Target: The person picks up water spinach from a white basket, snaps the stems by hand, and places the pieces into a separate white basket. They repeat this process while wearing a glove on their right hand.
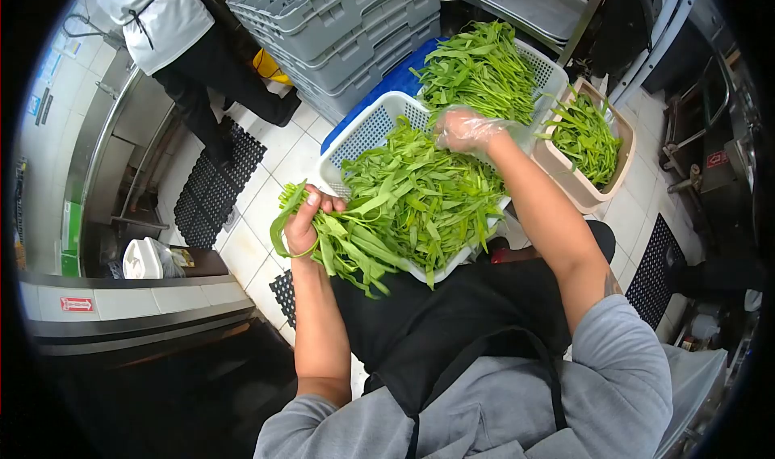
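Observation:
My left hand (305,221) is bare and closed around a bunch of leafy greens (355,249) that look like water spinach. The cut stems stick out past the thumb, and the leaves droop over the near edge of a white perforated basket (331,164). Loose leaves (420,192) fill that basket. My right hand (468,129), in a clear plastic glove, is over the basket's far side with its fingers curled. Whatever those fingers hold is hidden. Just beyond it, a stemmed pile of greens (484,71) lies in a second white basket (549,71).
A beige bin (623,156) with stems and leaves stands to the right on the tiled floor. Stacked grey dish racks (339,39) rise behind the baskets. Another person (169,39) stands at the far left by a metal counter. Black perforated mats (210,192) lie on the floor.

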{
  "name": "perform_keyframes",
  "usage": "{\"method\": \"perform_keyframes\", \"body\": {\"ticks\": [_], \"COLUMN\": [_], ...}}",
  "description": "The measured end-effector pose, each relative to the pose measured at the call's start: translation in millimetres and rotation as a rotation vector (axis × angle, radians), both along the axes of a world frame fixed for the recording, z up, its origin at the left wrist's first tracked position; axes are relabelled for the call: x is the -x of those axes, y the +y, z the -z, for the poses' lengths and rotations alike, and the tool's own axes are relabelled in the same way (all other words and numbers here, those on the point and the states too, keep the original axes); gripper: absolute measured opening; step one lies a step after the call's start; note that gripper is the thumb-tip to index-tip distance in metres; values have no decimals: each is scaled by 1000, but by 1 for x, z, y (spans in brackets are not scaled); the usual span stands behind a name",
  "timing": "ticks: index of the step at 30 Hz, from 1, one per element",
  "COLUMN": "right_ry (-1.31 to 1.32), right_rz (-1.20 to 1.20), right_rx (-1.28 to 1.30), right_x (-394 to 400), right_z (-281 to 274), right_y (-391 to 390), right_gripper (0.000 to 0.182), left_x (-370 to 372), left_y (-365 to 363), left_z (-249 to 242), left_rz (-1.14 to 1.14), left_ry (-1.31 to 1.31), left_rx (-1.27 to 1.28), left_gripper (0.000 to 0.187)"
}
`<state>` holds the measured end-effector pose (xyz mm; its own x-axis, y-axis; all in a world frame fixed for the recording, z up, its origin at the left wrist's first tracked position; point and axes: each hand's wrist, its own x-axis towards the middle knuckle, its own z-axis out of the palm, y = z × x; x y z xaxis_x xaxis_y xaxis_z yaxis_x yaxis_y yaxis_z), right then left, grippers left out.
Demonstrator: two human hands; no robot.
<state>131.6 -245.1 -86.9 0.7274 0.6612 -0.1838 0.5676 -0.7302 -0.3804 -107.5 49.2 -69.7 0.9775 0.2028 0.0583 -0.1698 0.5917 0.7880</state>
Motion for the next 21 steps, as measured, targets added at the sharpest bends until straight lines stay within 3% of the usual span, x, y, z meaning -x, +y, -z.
{"method": "perform_keyframes", "body": {"ticks": [3,7,8,11,12,15,18,21], "right_ry": [31,-65,-52,-364,-470,-208,-315,-497], "right_rz": [46,-46,-28,-63,-53,-22,-18,-47], "right_rx": [122,-36,-209,-542,-495,140,247,-47], "right_x": [1,-12,-10,-5,0,8,30,28], "right_z": [-39,-41,-38,-18,-14,-11,10,25], "right_y": [13,30,34,41,38,24,9,-10], "right_gripper": [37,39,42,43,35,28,21,13], "left_x": [-2,0,2,8,11,16,16,14], "left_y": [-14,-18,-17,-20,-23,-21,-21,-22], "left_z": [-7,7,13,11,4,2,-2,-4], "left_rz": [-43,-84,-93,-133,-146,-150,-122,-75], "left_ry": [54,113,119,164,189,255,287,289], "left_rx": [-86,-169,-191,-273,-296,-343,-405,-454], "left_gripper": [14,13,15,22,23,28,27,25]}}
